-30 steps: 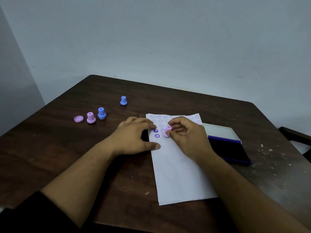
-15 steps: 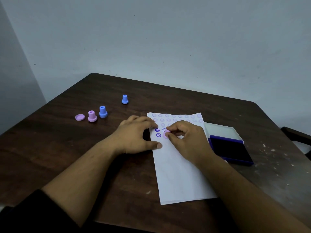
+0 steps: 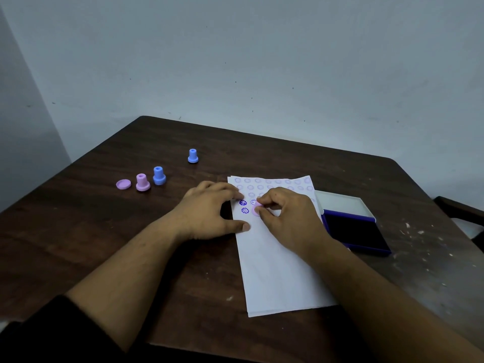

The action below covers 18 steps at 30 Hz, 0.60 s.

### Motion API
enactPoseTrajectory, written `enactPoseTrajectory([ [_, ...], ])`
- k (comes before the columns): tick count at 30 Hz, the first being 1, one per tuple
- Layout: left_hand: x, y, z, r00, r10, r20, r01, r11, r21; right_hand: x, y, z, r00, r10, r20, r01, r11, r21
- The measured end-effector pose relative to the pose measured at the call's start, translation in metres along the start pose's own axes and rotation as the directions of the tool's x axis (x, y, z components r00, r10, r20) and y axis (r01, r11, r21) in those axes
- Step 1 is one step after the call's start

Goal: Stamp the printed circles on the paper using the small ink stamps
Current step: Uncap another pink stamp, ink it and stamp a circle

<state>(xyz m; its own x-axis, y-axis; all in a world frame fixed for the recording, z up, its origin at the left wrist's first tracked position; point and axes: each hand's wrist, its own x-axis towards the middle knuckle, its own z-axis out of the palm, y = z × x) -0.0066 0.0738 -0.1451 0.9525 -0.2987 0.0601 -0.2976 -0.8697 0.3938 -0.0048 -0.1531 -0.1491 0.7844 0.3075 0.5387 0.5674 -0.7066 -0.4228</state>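
A white paper (image 3: 277, 268) with rows of faint printed circles lies on the dark wooden table (image 3: 104, 231). Three circles near its left edge carry purple stamp marks (image 3: 243, 206). My right hand (image 3: 290, 218) is shut on a small pink stamp (image 3: 256, 210), pressed base-down on the paper just right of the lower mark. My left hand (image 3: 212, 213) lies flat, fingers spread, holding the paper's left edge down.
An open ink pad (image 3: 353, 231) with a blue case and raised white lid sits right of the paper. Left on the table stand a pink cap (image 3: 123, 184), a pink stamp (image 3: 142, 182) and two blue stamps (image 3: 159, 175) (image 3: 193, 155). A dark chair arm (image 3: 461, 208) is at far right.
My right hand has lowered the pink stamp from a tilted hold onto the paper and it now stands flat on it. My left hand has stayed put.
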Motion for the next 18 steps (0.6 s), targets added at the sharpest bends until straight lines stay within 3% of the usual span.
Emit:
enactPoseTrajectory([
  [18,0.0000,0.0002,-0.0003,1.000,0.003,-0.002,-0.003,1.000,-0.010,-0.0016,-0.0014,0.0000,1.000,-0.012,-0.009,0.012,1.000,-0.016],
])
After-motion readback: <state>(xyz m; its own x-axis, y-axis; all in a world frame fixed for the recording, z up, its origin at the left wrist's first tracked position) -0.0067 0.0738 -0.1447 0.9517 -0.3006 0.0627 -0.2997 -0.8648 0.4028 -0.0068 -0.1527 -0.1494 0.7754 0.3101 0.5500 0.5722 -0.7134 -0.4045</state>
